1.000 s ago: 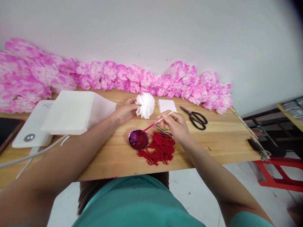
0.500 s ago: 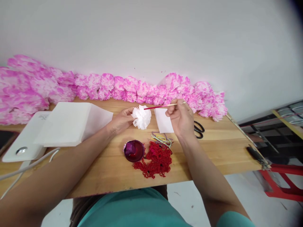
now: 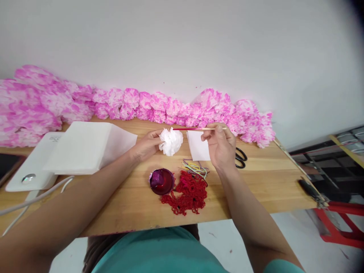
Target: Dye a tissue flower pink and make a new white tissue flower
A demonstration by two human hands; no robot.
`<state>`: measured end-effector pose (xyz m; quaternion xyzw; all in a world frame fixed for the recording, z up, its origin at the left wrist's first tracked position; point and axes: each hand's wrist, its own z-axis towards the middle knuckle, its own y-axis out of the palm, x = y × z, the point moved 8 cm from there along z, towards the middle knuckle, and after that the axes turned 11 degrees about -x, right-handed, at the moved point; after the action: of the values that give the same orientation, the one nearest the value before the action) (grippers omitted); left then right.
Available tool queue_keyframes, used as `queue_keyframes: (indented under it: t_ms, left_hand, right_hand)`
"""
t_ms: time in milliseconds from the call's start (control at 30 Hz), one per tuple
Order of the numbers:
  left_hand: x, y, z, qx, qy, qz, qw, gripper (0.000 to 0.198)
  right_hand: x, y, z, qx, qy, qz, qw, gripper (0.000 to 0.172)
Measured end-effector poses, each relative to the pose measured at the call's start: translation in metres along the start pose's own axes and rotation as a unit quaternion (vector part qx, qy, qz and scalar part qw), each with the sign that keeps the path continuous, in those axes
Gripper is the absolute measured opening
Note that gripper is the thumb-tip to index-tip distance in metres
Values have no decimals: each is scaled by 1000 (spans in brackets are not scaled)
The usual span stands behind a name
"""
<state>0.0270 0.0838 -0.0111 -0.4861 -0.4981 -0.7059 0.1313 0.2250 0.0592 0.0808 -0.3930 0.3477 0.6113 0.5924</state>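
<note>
My left hand [image 3: 146, 146] is closed on a white tissue-paper flower [image 3: 170, 141], gripping it from the left. My right hand [image 3: 222, 146] pinches a thin wooden stick [image 3: 196, 129], pale at the held end and stained red toward its tip. That tip lies level at the flower's upper edge; whether it touches is hard to tell. Below them stands a small cup [image 3: 162, 181] with dark red liquid and a purple wad in it. Beside the cup lies a heap of red yarn [image 3: 186, 193], with several coloured strands [image 3: 196, 168] just behind.
Pink-and-white paper flowers [image 3: 159, 104] line the wall. White sheets [image 3: 82, 146] lie over a white device [image 3: 31, 178] with a cable, at left. A folded white paper [image 3: 198, 146] and black scissors [image 3: 240, 157] are near my right hand. A red stool [image 3: 338, 223] stands at right.
The stick has tipped to nearly level, and my right hand has moved slightly right and down. My left hand still holds the flower. The whole view has shifted slightly.
</note>
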Motion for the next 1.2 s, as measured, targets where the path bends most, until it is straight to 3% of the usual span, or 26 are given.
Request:
queue_keyframes:
  t_ms: [567, 667, 833, 1067, 1200]
  left_hand:
    - [1, 0, 1, -4, 7, 5, 1000, 35]
    - [1, 0, 1, 2, 3, 5, 1000, 38]
    - [1, -3, 1, 16, 11, -9, 1000, 22]
    - [1, -6, 1, 31, 8, -13, 999, 19]
    - [1, -6, 0, 32, 7, -11, 999, 23]
  right_hand:
    - [6, 2, 1, -31, 8, -25, 999, 35]
    - [5, 1, 1, -36, -2, 3, 999, 37]
    - [7, 2, 2, -39, -3, 64, 997, 30]
    - [14, 2, 2, -34, 29, 7, 999, 38]
    - [15, 1, 1, -11, 36, 78, 996, 35]
